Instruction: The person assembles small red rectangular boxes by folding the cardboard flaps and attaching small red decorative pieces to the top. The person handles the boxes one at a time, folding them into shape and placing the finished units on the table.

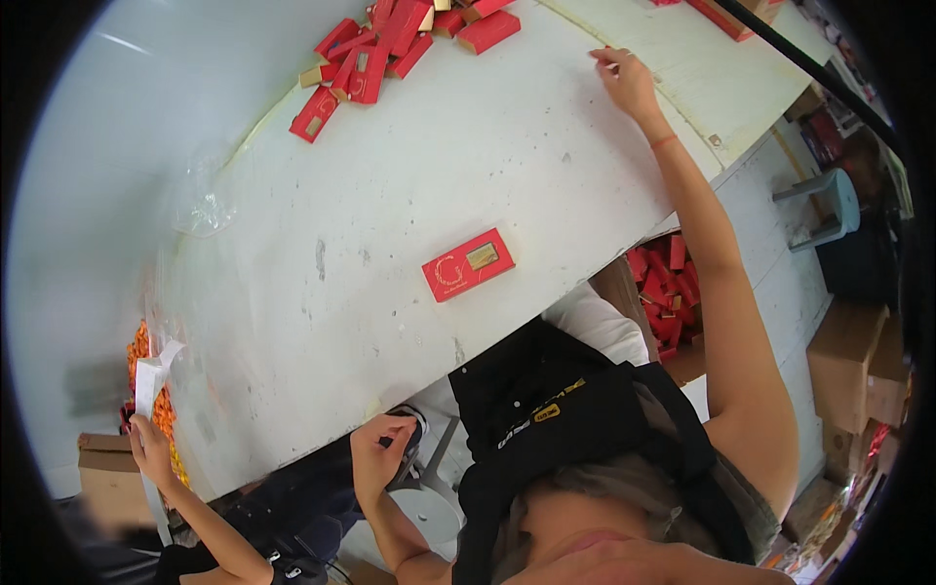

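A red box [469, 264] with gold lettering and a small window showing gold lies flat near the middle of the white table, apart from both hands. Beside the near table edge is my left hand [382, 450], its fingers curled toward the thumb; what it holds, if anything, does not show. My right hand [627, 82] reaches out over the far right part of the table. Its fingers are bent together in a pinch, with a small pale spot between them that I cannot make out.
Several red boxes [366, 73] are heaped at the table's far side. Below the right edge stands a carton [690, 363] of more red boxes [669, 292]. At the left, another person's hand [151, 448] holds a white strip [148, 382]. A blue stool [837, 207] stands at the right.
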The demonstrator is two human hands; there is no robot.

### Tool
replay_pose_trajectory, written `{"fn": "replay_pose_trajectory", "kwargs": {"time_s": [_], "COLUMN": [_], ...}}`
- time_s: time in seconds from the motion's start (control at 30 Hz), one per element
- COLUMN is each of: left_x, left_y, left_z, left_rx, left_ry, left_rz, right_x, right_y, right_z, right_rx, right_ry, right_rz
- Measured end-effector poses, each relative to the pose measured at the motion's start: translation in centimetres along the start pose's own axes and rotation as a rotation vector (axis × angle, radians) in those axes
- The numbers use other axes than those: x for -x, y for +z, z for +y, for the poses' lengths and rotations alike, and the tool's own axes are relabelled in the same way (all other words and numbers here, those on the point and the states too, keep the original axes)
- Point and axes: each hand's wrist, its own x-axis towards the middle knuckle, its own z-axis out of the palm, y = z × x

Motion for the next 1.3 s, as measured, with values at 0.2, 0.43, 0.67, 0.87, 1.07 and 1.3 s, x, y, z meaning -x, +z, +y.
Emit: {"fn": "replay_pose_trajectory", "kwargs": {"time_s": [0.2,0.43,0.67,0.87,1.07,1.3], "left_x": [-5.1,-8.3,-12.8,-14.4,-15.3,-17.9], "left_y": [2.4,4.0,6.4,7.9,6.1,5.5], "left_z": [2.1,5.4,11.1,10.8,8.7,6.8], "left_rx": [0.074,0.155,0.521,0.79,0.742,0.543], "left_ry": [0.152,0.281,0.356,0.358,0.164,0.059], "left_rz": [0.064,0.065,0.313,0.27,0.177,0.207], "right_x": [-2.7,0.4,13.6,16.4,13.8,13.5], "right_y": [1.2,3.6,-1.2,0.6,0.9,4.3], "right_z": [-0.1,-5.8,-25.6,-27.2,-27.4,-26.1], "right_rx": [0.432,-0.297,-0.521,-0.674,-0.854,-0.734], "right_ry": [0.372,0.044,-0.587,-0.603,-0.183,-0.071], "right_rz": [0.07,-0.123,0.017,-0.056,-0.454,-0.792]}}
